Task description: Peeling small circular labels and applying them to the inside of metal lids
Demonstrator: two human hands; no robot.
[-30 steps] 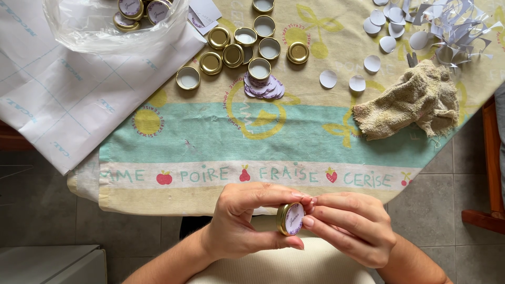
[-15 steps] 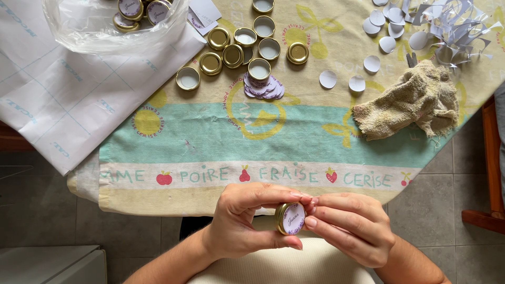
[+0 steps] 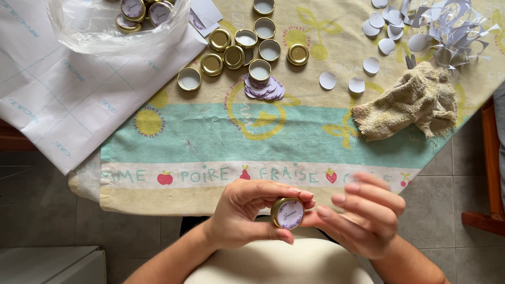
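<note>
My left hand [image 3: 247, 210] grips a small round gold tin [image 3: 288, 212] with a purple-edged round label on its lid, held in front of my lap below the table edge. Just to the tin's right is my right hand [image 3: 363, 215], fingers spread and blurred, with only the lower fingertips near the tin. On the table lie several more gold tins and lids [image 3: 244, 50]. One tin [image 3: 259, 70] rests on a small stack of round labels [image 3: 263, 89].
A fruit-print tablecloth [image 3: 210, 142] covers the table. A beige rag [image 3: 410, 102] lies at the right, with white paper discs [image 3: 371, 64] and paper scraps [image 3: 452, 26] behind it. White backing paper [image 3: 68, 100] and a clear plastic bag [image 3: 115, 26] of labelled tins sit at the left. A wooden chair [image 3: 489, 173] stands at the right.
My right hand has lifted its fingers off the label and spread open. The tin has turned, so its labelled lid faces me.
</note>
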